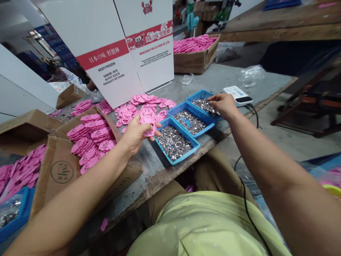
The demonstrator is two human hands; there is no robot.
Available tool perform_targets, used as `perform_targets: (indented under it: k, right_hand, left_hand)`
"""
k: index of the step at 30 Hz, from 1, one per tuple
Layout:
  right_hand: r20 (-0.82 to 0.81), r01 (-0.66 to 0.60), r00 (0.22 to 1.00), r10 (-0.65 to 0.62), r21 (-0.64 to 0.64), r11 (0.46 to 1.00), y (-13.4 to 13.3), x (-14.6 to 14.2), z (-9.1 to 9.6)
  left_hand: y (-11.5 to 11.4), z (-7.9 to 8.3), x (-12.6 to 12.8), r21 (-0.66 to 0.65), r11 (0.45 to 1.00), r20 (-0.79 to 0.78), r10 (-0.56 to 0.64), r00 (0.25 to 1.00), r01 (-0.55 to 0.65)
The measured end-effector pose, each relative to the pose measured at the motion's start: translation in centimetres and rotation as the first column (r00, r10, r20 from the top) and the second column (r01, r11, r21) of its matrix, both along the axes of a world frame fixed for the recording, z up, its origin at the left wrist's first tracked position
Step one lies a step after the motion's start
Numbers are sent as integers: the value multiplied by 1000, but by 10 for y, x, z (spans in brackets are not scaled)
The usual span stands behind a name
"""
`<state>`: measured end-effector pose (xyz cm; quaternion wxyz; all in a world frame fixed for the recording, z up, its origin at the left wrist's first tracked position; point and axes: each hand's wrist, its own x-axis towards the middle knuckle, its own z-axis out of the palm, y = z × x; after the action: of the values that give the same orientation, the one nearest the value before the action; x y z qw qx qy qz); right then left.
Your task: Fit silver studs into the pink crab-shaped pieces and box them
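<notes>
So there's a flat, bright pink, scallop-edged piece (147,117), looks like rubber or plastic, in the left hand (134,133), held up just above the table near the trays. Thumb's pressed on its face, fingers under and behind it, so it's pinched between them.

Right hand (225,105) is over at the far blue plastic tray (195,94), fingertips bunched close together at the small shiny silver metal bits (201,104) in there. Can't tell if they're actually gripping one.

Two more of those trays, the middle blue tray (206,130) and the near blue tray (187,155), sit in the same row, both loaded with silver bits too. The middle one has some blue bottom showing through.

Just past the left hand there's a loose pile of pink pieces (128,113) on the worn grey tabletop (157,174). Left of that, an open brown cardboard box (60,156) has neat stacks of pink pieces (92,133) inside.

Behind the pile stands a big white carton with red bands (157,67), printed "KEEP FROZEN". Further back, another brown cardboard box (191,62) is heaped with pink stuff. Beyond the right hand there's a flat white device with a black end (237,95), plus some crumpled clear plastic (252,75).
</notes>
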<state>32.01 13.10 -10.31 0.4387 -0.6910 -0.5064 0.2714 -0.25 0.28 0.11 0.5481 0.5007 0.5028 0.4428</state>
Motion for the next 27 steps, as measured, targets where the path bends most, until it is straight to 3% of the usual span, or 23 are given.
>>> perform_targets:
  k: [7, 12, 18, 22, 27]
  right_hand:
    - [-294, 25, 956, -19, 16, 1000, -14, -17, 26]
    - [-470, -127, 866, 167, 116, 985, -28, -52, 45]
    - [-543, -425, 652, 530, 317, 848, -63, -107, 67]
    - [-549, -498, 560, 620, 375, 782, -84, -130, 78]
    - [-515, -507, 542, 664, 429, 747, -93, -143, 81]
  left_hand:
    - [2, -4, -3, -5, 1000, 71, -16, 997, 17]
    - [5, -4, -4, -35, 998, 221, -48, 974, 57]
    - [-1, 3, -3, -32, 996, 308, -74, 949, 88]
    - [-5, 7, -4, 39, 991, 370, -133, 919, 127]
    - [-6, 10, -3, 90, 991, 389, -125, 913, 98]
